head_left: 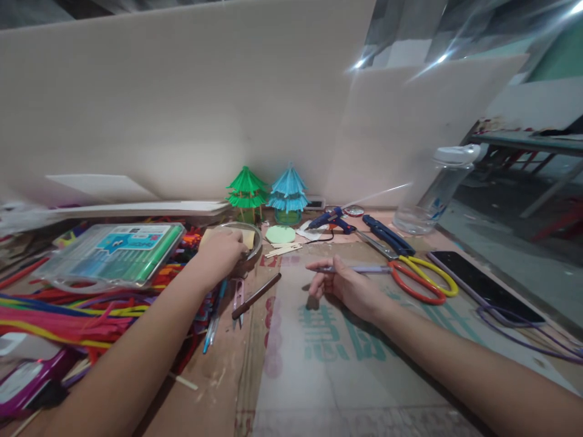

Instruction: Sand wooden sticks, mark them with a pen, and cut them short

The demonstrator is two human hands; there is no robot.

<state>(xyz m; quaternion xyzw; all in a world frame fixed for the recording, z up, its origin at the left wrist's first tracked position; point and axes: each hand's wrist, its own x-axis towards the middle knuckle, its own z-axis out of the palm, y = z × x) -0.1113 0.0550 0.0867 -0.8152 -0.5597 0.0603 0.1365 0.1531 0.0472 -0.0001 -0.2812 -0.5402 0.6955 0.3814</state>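
My left hand (224,252) reaches over a round, see-through ring-shaped thing (257,241), either a tape roll or a dish. Its fingers curl down beside a yellowish piece (248,237); what they hold, if anything, is hidden. Above the printed sheet, my right hand (348,288) grips a slim pen (371,269) that lies sideways across the fingers. A brown marker (257,295) rests between the hands. Beyond them are a pale green paper piece (280,234) and some thin wooden sticks (283,249).
Green (246,188) and blue (289,191) paper-roofed models stand at the back. A glue gun (330,220), utility knife (388,235), scissors (421,282), phone (483,285) and bottle (423,194) lie or stand rightward. At left, a marker case (118,252) sits on colourful pipe cleaners (59,315).
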